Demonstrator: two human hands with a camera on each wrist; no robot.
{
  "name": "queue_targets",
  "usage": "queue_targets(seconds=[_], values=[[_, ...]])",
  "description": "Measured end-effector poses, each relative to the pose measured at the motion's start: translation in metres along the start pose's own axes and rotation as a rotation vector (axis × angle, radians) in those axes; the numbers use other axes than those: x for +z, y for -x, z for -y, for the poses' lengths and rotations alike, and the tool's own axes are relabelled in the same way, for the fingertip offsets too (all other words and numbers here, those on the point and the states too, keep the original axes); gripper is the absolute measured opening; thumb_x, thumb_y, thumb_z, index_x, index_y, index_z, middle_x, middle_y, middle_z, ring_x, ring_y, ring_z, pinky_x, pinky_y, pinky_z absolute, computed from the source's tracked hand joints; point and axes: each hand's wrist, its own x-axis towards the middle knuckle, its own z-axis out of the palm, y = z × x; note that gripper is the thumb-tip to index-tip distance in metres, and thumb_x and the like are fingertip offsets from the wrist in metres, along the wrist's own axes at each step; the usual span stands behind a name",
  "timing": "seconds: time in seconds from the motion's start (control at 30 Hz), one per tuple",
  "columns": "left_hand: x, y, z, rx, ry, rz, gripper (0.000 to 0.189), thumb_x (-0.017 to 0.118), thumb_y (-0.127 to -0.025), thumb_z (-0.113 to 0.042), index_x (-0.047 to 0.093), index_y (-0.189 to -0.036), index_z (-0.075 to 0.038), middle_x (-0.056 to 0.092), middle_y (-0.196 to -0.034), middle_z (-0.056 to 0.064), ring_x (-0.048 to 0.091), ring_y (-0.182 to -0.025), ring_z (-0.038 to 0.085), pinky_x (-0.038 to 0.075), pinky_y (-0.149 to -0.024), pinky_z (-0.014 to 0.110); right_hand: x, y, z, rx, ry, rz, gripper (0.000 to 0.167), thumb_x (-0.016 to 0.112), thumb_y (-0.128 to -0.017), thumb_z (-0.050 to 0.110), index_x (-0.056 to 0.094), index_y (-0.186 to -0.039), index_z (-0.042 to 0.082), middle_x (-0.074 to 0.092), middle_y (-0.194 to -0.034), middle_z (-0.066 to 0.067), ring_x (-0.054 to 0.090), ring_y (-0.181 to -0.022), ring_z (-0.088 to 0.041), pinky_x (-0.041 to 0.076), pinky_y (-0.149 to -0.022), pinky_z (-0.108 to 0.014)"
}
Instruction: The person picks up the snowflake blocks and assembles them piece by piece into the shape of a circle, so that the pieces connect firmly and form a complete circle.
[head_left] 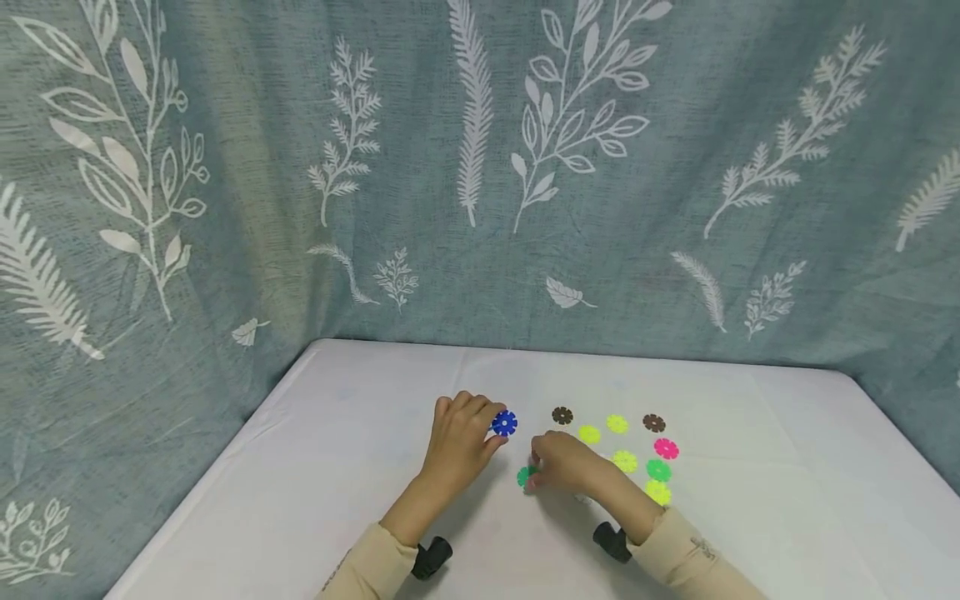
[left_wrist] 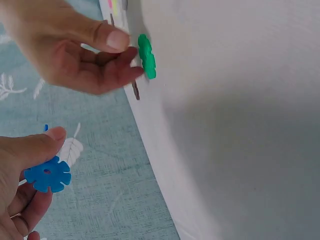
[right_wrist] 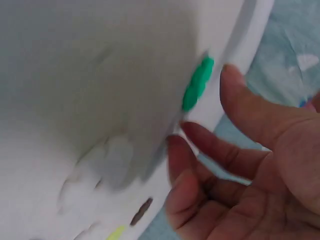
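Observation:
My left hand (head_left: 459,442) pinches a blue notched plastic disc (left_wrist: 56,175) between thumb and fingers, raised above the table. A small blue edge also shows above the thumb in the left wrist view. To its right, my right hand (head_left: 566,461) reaches down at a green notched disc (head_left: 522,477) lying on the table. In the right wrist view the thumb and fingers are apart, with the fingertips close to the green disc (right_wrist: 198,84) and nothing held between them. A pale white disc (right_wrist: 107,165) lies near that hand, mostly hidden under the forearm in the head view.
Right of the hands lie more notched discs: brown (head_left: 562,415), another brown (head_left: 654,423), pink (head_left: 666,448), green (head_left: 658,470) and several yellow ones (head_left: 624,462). A white cloth (head_left: 300,483) covers the table. A patterned blue-green curtain (head_left: 420,167) hangs behind.

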Motion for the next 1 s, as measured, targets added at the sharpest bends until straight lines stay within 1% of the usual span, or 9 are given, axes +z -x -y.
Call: queue_targets(seconds=[0.07, 0.2, 0.27, 0.4, 0.5, 0.6, 0.73, 0.87, 1.0], values=[[0.000, 0.000, 0.000, -0.006, 0.001, 0.005, 0.037, 0.083, -0.061, -0.022, 0.069, -0.094, -0.013, 0.068, -0.084, -0.003, 0.055, -0.080, 0.015, 0.030, -0.070, 0.031, 0.003, -0.003, 0.004, 0.026, 0.038, 0.009, 0.029, 0.079, -0.069, 0.020, 0.058, -0.080, 0.002, 0.055, -0.072, -0.003, 0.047, -0.067, -0.015, 0.042, -0.064, -0.030], [0.001, -0.001, 0.000, -0.013, -0.005, 0.006, 0.038, 0.084, -0.061, -0.022, 0.069, -0.095, -0.013, 0.068, -0.084, -0.003, 0.055, -0.080, 0.015, 0.031, -0.070, 0.031, 0.007, -0.008, 0.007, 0.040, 0.076, 0.015, 0.030, 0.079, -0.068, 0.018, 0.054, -0.077, 0.004, 0.051, -0.069, -0.002, 0.044, -0.066, -0.015, 0.040, -0.064, -0.030], [0.001, 0.000, 0.000, -0.015, -0.011, 0.002, 0.039, 0.084, -0.060, -0.023, 0.070, -0.096, -0.013, 0.068, -0.084, -0.003, 0.056, -0.080, 0.015, 0.031, -0.070, 0.031, 0.008, -0.009, 0.007, 0.045, 0.057, 0.017, 0.030, 0.079, -0.068, 0.016, 0.053, -0.078, 0.005, 0.051, -0.070, -0.002, 0.044, -0.067, -0.015, 0.040, -0.063, -0.030], [0.001, -0.001, 0.000, -0.018, -0.013, -0.006, 0.041, 0.084, -0.060, -0.023, 0.070, -0.098, -0.013, 0.067, -0.084, -0.003, 0.055, -0.080, 0.016, 0.031, -0.070, 0.031, 0.006, -0.009, 0.001, 0.021, -0.050, -0.009, 0.027, 0.077, -0.070, 0.013, 0.053, -0.080, 0.005, 0.053, -0.070, -0.001, 0.045, -0.064, -0.014, 0.040, -0.058, -0.028], [0.002, -0.003, 0.000, -0.019, -0.016, -0.006, 0.041, 0.084, -0.061, -0.023, 0.070, -0.098, -0.013, 0.067, -0.084, -0.003, 0.055, -0.080, 0.016, 0.031, -0.069, 0.031, 0.000, -0.007, -0.008, -0.056, -0.110, -0.113, 0.018, 0.071, -0.075, 0.006, 0.055, -0.082, 0.005, 0.054, -0.069, 0.000, 0.046, -0.062, -0.011, 0.039, -0.056, -0.024], [0.004, -0.005, -0.002, -0.025, -0.016, -0.003, 0.040, 0.084, -0.060, -0.024, 0.071, -0.096, -0.013, 0.066, -0.083, -0.003, 0.055, -0.080, 0.016, 0.031, -0.069, 0.031, -0.008, -0.005, -0.017, -0.146, -0.133, -0.276, 0.011, 0.066, -0.078, -0.001, 0.059, -0.084, 0.004, 0.058, -0.068, -0.001, 0.050, -0.060, -0.008, 0.041, -0.055, -0.020], [0.006, -0.007, -0.006, -0.053, 0.000, -0.009, 0.038, 0.085, -0.060, -0.026, 0.071, -0.092, -0.013, 0.067, -0.081, -0.002, 0.055, -0.078, 0.016, 0.031, -0.068, 0.031, -0.015, -0.002, -0.021, -0.217, -0.137, -0.450, 0.009, 0.066, -0.079, -0.001, 0.065, -0.085, 0.004, 0.067, -0.074, -0.004, 0.060, -0.066, -0.008, 0.047, -0.060, -0.017], [0.010, -0.010, -0.011, -0.075, 0.037, -0.017, 0.035, 0.084, -0.060, -0.028, 0.070, -0.088, -0.013, 0.067, -0.080, -0.001, 0.053, -0.074, 0.015, 0.030, -0.067, 0.031, -0.016, 0.001, -0.022, -0.251, -0.120, -0.539, 0.007, 0.067, -0.079, -0.001, 0.066, -0.084, 0.004, 0.068, -0.080, -0.004, 0.064, -0.073, -0.011, 0.050, -0.064, -0.018], [0.012, -0.014, -0.017, -0.096, 0.087, -0.014, 0.036, 0.084, -0.060, -0.028, 0.071, -0.088, -0.012, 0.068, -0.080, 0.000, 0.053, -0.073, 0.016, 0.031, -0.067, 0.031, -0.015, 0.004, -0.022, -0.283, -0.059, -0.630, 0.009, 0.069, -0.076, -0.002, 0.067, -0.082, 0.005, 0.067, -0.078, -0.003, 0.063, -0.070, -0.011, 0.050, -0.062, -0.018]])
